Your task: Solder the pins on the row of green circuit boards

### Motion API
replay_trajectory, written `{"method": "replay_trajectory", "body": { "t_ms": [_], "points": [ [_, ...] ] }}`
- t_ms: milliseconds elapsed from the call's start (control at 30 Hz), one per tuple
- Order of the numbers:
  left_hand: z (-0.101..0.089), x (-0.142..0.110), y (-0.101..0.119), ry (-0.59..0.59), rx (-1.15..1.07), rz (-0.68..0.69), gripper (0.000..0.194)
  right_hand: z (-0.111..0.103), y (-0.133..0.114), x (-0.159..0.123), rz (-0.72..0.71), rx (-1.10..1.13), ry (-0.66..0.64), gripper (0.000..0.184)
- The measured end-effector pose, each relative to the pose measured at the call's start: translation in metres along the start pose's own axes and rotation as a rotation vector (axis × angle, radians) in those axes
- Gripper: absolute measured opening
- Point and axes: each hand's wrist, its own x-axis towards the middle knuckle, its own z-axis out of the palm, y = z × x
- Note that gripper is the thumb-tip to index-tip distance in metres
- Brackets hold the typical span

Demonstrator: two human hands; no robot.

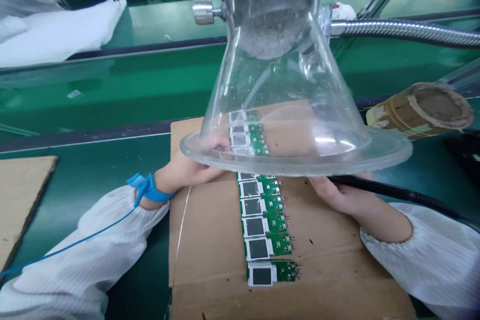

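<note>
A row of several green circuit boards point(267, 225), each with a white-framed dark square, lies on a brown cardboard sheet point(210, 250). A transparent funnel-shaped hood point(277, 85) hangs low over the row, and its wide rim crosses both my hands. My left hand point(187, 170) reaches beneath the rim beside the boards, wearing a blue wrist strap point(148, 187). A thin silvery wire point(182, 230) runs up to that hand's underside. My right hand point(337, 194) grips a slim black tool handle point(390, 191). The rim hides the tool's tip.
A flexible metal hose point(408, 30) leads from the hood to the right. A brown tape-wrapped roll point(420, 110) lies at the right. Another cardboard piece point(22, 200) sits on the green bench mat point(93, 95) at the left, with white cloth point(56, 30) behind.
</note>
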Motion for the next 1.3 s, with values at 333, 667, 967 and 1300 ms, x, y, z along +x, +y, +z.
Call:
{"method": "replay_trajectory", "body": {
  "t_ms": [333, 667, 967, 1300],
  "points": [
    [-0.001, 0.0, 0.001, -0.016, 0.039, 0.028, 0.002, -0.001, -0.014, 0.005, -0.119, -0.108, -0.1, 0.005],
    [-0.001, 0.001, 0.002, -0.011, 0.035, -0.001, 0.002, -0.001, -0.009, 0.005, -0.118, -0.102, -0.085, 0.008],
    [-0.001, 0.0, 0.006, -0.035, 0.03, -0.057, 0.003, -0.001, -0.006, 0.004, -0.103, -0.071, -0.094, 0.01],
    [0.002, -0.002, 0.006, -0.08, 0.02, -0.127, 0.013, 0.002, -0.001, 0.002, -0.117, -0.055, -0.075, 0.013]
  ]
}}
